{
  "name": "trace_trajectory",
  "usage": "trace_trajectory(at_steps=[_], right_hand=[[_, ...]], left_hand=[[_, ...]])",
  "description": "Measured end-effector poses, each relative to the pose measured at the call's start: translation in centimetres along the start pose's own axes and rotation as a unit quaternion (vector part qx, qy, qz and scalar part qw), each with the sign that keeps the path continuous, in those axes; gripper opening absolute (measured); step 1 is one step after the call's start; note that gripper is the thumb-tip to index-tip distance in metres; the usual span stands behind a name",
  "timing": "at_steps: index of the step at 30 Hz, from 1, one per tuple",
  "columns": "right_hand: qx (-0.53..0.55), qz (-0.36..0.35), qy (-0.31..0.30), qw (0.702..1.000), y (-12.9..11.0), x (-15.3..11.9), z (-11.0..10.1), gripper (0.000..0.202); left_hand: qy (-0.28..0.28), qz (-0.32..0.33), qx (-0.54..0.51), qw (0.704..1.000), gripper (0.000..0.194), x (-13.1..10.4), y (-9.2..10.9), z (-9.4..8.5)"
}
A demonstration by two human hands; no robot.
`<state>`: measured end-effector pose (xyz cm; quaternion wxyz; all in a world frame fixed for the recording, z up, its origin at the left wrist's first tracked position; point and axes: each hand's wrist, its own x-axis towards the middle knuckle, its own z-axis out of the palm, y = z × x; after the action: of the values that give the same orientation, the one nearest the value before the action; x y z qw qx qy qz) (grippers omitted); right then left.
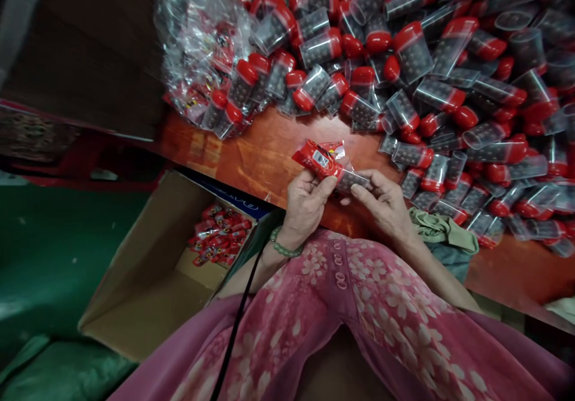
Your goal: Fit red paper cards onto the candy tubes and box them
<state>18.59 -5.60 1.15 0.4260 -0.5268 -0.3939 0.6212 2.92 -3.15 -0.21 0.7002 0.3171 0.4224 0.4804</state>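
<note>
Near the table's front edge, my left hand (309, 200) pinches a red printed plastic wrapper (320, 156) and the red end of a clear tube (351, 180) with dark, dotted contents. My right hand (381, 200) has its thumb and fingers closed on the tube's other end. The tube lies nearly level between both hands, and the wrapper's loose part sticks out beyond my left fingertips. Behind and to the right spreads a large pile of similar red-capped tubes (406, 113). A heap of clear and red wrappers (202, 47) stands at the table's left.
An open cardboard box (148, 257) below the table's left edge holds several red packed pieces (219, 234). A green cloth (442, 230) lies on the wooden table (233, 149) right of my right hand. A dark cable runs over my left forearm.
</note>
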Motion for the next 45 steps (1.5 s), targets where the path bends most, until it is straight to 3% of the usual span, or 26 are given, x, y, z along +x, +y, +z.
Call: trace_trajectory(at_steps=[3,5,11,16,18,22,27,34,38,42,45], right_hand=[[-0.048,-0.051,0.044,0.997,0.7,-0.1,0.2,0.028],[-0.034,-0.052,0.039,0.997,0.9,0.0,0.3,0.028],[0.009,-0.05,-0.016,0.999,0.8,0.3,0.7,0.03],[-0.129,-0.124,0.072,0.981,1.2,0.2,1.2,0.023],[-0.135,-0.139,0.096,0.976,1.4,0.2,1.4,0.021],[-0.014,-0.077,0.039,0.996,1.8,0.3,1.7,0.027],[-0.09,-0.096,0.137,0.982,2.3,0.6,2.1,0.029],[0.035,-0.033,0.043,0.998,1.5,1.2,2.1,0.035],[0.063,-0.025,0.065,0.996,1.3,1.5,2.7,0.035],[0.102,-0.034,0.118,0.987,1.5,1.9,3.5,0.035],[0.135,-0.028,0.104,0.985,1.7,2.2,3.5,0.034]], left_hand=[[0.049,0.028,0.001,0.998,0.041,0.0,-0.5,0.2],[0.053,0.032,-0.016,0.998,0.042,0.3,-0.4,0.3],[-0.037,-0.026,-0.074,0.996,0.049,0.8,1.2,0.4],[0.02,-0.052,-0.119,0.991,0.045,1.0,0.8,1.1],[0.035,-0.056,-0.127,0.99,0.048,1.2,0.5,1.4],[0.043,-0.068,-0.099,0.992,0.048,1.6,0.1,1.9],[0.064,-0.067,-0.077,0.993,0.048,2.5,-0.1,2.1],[-0.059,-0.051,-0.066,0.995,0.056,2.9,0.4,1.0],[-0.067,-0.061,-0.078,0.993,0.056,2.9,0.0,1.0],[-0.044,-0.045,-0.022,0.998,0.06,2.8,-0.9,1.9],[-0.059,-0.042,0.002,0.997,0.061,3.0,-1.0,2.0]])
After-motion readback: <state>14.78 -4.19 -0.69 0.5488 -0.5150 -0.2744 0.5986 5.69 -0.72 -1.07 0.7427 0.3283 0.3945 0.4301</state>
